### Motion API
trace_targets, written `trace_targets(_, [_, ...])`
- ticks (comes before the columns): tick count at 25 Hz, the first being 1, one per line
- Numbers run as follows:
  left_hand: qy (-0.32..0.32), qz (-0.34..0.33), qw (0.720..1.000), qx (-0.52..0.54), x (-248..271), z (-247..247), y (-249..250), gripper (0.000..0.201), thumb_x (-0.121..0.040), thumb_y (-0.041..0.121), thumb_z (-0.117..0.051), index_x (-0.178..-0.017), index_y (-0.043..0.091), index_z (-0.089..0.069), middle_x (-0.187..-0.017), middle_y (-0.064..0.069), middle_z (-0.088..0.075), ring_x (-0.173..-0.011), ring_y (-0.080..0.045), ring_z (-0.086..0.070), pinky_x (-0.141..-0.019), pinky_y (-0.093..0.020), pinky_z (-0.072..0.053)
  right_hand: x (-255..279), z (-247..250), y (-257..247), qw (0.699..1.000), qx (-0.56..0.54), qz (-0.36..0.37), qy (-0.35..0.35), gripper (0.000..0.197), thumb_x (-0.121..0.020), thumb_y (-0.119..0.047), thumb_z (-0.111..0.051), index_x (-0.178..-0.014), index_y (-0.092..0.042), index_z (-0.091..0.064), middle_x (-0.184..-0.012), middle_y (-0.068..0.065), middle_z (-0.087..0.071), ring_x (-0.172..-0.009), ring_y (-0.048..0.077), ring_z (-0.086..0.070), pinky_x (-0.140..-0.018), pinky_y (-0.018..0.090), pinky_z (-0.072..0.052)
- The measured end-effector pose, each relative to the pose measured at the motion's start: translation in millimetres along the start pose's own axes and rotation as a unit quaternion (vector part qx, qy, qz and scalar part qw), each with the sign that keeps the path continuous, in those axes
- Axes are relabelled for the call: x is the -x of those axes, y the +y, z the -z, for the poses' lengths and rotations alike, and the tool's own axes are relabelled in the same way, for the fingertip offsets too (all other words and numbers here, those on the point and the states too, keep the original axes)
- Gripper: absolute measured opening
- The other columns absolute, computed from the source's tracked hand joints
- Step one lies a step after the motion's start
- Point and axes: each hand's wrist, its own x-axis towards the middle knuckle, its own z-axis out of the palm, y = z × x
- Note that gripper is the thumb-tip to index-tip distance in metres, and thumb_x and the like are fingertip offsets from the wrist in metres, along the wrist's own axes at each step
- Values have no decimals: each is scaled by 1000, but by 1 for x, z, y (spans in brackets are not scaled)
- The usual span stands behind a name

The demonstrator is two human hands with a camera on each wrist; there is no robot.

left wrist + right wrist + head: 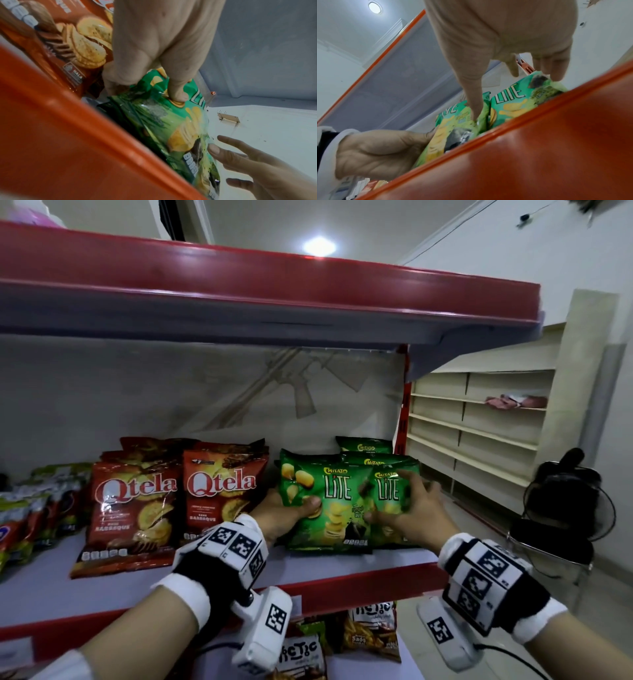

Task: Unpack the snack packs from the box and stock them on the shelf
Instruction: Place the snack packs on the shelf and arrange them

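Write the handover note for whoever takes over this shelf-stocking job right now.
Left hand: grips the front green chip bag at its left side, thumb on its face.
Right hand: fingers spread over the second green bag beside it, thumb on the front one, not clearly gripping.
Both bags stand on the shelf, more green bags behind, red chip bags to their left.
Done: these rows are stocked.
Left: straighten the two green bags, let go. The box is out of view.

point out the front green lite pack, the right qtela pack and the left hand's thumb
front green Lite pack (pixel 337 487), head view, on the Lite lettering
right Qtela pack (pixel 221 484), head view, on the logo
left hand's thumb (pixel 310 503), head view, on the tip
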Motion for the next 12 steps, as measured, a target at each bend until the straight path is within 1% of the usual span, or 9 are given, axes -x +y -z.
trace_targets(2, [32, -2, 999, -11, -7, -7, -7, 56, -85, 17, -70, -132, 3, -45, -132, -15, -56, -122, -30, -53, -107, -42, -41, -7, 2, 10, 998, 56, -26, 18, 118, -54, -53, -85, -147, -33, -15, -140, 10, -23, -134, 31, -18, -111, 44, -26])
trace_targets(4, [72, -1, 997, -28, -7, -13, -11, 58, -89, 15, -65, -136, 5, -34, -140, -14, -46, -126, -28, -46, -109, -38, -37, -11, 3, 17, 998, 27, -44, -30, 130, -49, -50, -88, -148, -34, -6, -144, 11, -24, -136, 32, -22, -113, 46, -27])
trace_targets(6, [58, 17, 998, 14, -5, -17, -11, 80, -83, 13, -71, -143, 10, -18, -145, -10, -38, -122, -21, -45, -105, -32, -35, -12, 1, 24, 997, -17, -26, -76, 134, -51, -37, -91, -150, -30, -1, -144, 13, -33, -131, 31, -40, -109, 48, -36])
trace_targets(7, [35, 30, 999, 19, -3, -18, -12, 100, -76, 18, -79, -147, 11, -9, -147, -8, -35, -122, -19, -45, -102, -31, -34, -11, -1, 27, 996, -10, -12, -83, 134, -54, -32, -91, -150, -28, 2, -142, 13, -38, -123, 30, -49, -105, 45, -41])
trace_targets(8, [11, 41, 999, -9, -1, -19, -12, 121, -66, 26, -85, -150, 13, 2, -151, -7, -30, -128, -21, -41, -104, -31, -32, -11, -3, 30, 996, 10, 3, -87, 132, -57, -28, -89, -150, -26, 4, -139, 12, -44, -114, 26, -56, -100, 39, -45])
trace_targets(9, [-9, 48, 996, -78, 1, -19, -10, 137, -59, 36, -88, -150, 15, 12, -155, -6, -25, -137, -23, -33, -107, -30, -30, -11, -6, 32, 995, 39, 16, -89, 130, -61, -28, -88, -150, -24, 6, -135, 10, -51, -103, 21, -59, -92, 32, -46])
trace_targets(10, [-17, 49, 988, -148, 3, -19, -8, 147, -54, 45, -88, -149, 14, 20, -158, -6, -19, -142, -25, -25, -112, -32, -27, -12, -9, 32, 993, 66, 26, -90, 129, -63, -30, -86, -150, -22, 9, -131, 9, -55, -96, 18, -59, -85, 26, -44])
trace_targets(11, [-13, 46, 976, -212, 3, -19, -6, 150, -54, 52, -86, -147, 13, 25, -159, -6, -15, -144, -27, -20, -116, -36, -24, -13, -10, 31, 992, 89, 29, -90, 129, -65, -31, -85, -150, -21, 12, -132, 9, -56, -95, 19, -60, -82, 23, -42])
trace_targets(12, [-2, 43, 967, -252, 2, -19, -3, 148, -57, 55, -83, -146, 10, 26, -160, -8, -11, -146, -28, -17, -117, -39, -23, -17, -10, 30, 990, 102, 27, -91, 131, -66, -31, -85, -149, -20, 16, -135, 9, -53, -100, 22, -60, -83, 23, -41])
